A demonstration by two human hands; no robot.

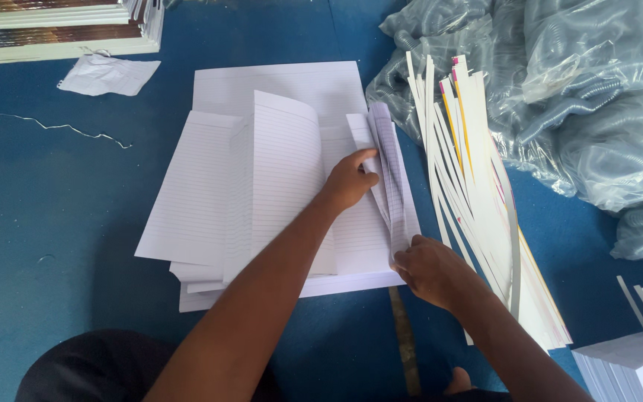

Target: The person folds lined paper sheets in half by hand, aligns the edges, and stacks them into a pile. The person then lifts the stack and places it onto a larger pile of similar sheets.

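Observation:
A stack of white ruled paper sheets (pixel 210 186) lies on the blue floor (pixel 46 193). One sheet (pixel 284 164) curls upward in the middle of the stack. My left hand (pixel 347 180) reaches across and presses on the sheets, its thumb against a lifted bundle of page edges (pixel 388 171) at the stack's right side. My right hand (pixel 432 269) pinches the near end of that bundle at the stack's front right corner.
Long white paper strips (pixel 478 201) with coloured edges lie fanned out right of the stack. Clear bags of plastic coils (pixel 597 97) fill the far right. A crumpled paper scrap (pixel 109 74), a thin wire (pixel 46 126), stacked boards (pixel 53 30) and another strip pile (pixel 634 357) surround the area.

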